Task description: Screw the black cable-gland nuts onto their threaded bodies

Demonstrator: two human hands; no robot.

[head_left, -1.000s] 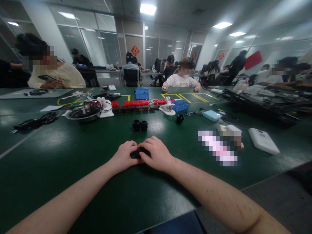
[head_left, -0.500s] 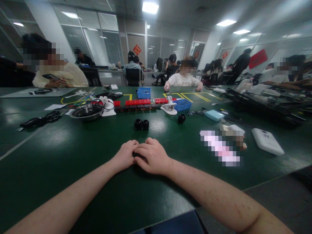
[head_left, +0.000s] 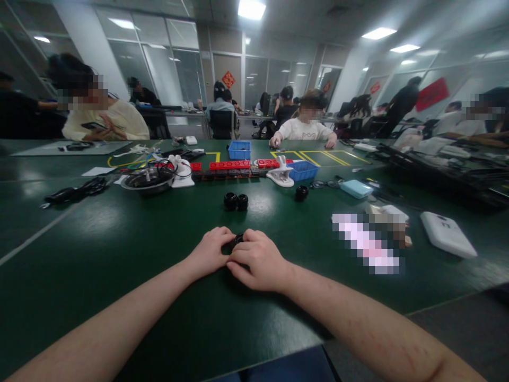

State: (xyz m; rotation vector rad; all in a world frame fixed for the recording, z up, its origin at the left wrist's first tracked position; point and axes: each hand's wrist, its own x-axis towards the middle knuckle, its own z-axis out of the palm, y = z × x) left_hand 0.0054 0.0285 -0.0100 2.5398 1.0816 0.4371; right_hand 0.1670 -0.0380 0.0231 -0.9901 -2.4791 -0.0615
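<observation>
Low over the green table, my left hand and my right hand meet around a small black round part. Only its glossy top edge shows between the fingers; the rest is covered. Both hands are closed on it, the right one curled over its near side. Just beyond them stand two similar black round parts side by side, touching or nearly so. Another black round part stands apart, farther to the right.
A metal bowl with black cables and a white clip stand lie beyond, near red strips and blue bins. To the right are a light-blue case and a white power bank. Co-workers sit across the table.
My hands have shifted slightly, and the black part's top edge now shows between them. The whole view has moved a little to the right in the frame.
</observation>
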